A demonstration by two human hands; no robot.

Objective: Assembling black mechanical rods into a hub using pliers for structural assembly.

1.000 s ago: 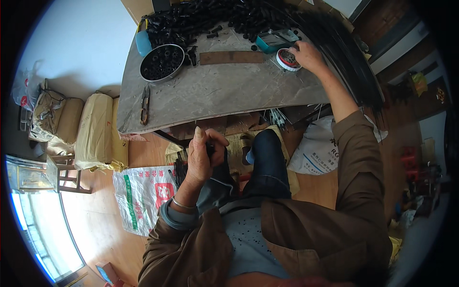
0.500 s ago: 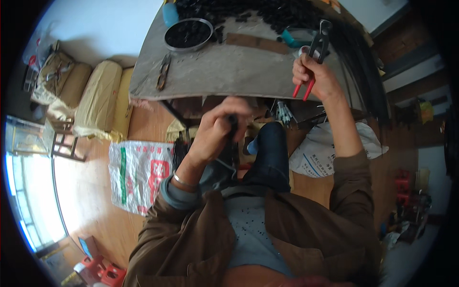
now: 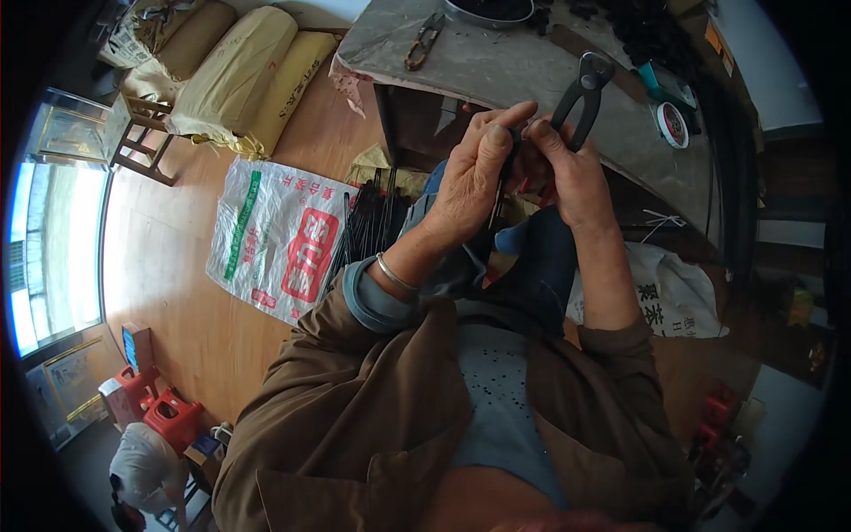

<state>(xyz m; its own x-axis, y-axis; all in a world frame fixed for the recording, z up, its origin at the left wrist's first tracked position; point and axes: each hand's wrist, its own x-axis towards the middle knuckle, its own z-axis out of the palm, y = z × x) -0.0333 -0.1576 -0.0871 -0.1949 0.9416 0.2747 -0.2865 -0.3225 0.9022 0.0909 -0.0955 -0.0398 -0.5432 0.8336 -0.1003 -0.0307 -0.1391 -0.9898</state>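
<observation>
My right hand (image 3: 578, 182) is closed around end-cutting pliers (image 3: 581, 99) with black jaws and red handles, the head pointing up and away. Close beside it, my left hand (image 3: 470, 176) holds a slim black piece (image 3: 509, 168) between thumb and fingers; its exact kind is hard to make out. The fingertips of both hands nearly meet in front of the table's near edge. Behind them stands the grey table (image 3: 496, 66). Other pliers (image 3: 424, 43) lie on its left part.
A round pan of black pieces (image 3: 489, 7) and a heap of black parts (image 3: 643, 27) sit on the table. A small scale (image 3: 672, 124) stands at right. Black rods (image 3: 368, 217) and a white woven sack (image 3: 275, 239) lie on the floor left; another person (image 3: 146, 470) is at lower left.
My right hand has brought the pliers inward and nearer to my left hand, which has moved right and up with the black piece. The view has shifted, so the table sits higher and farther right.
</observation>
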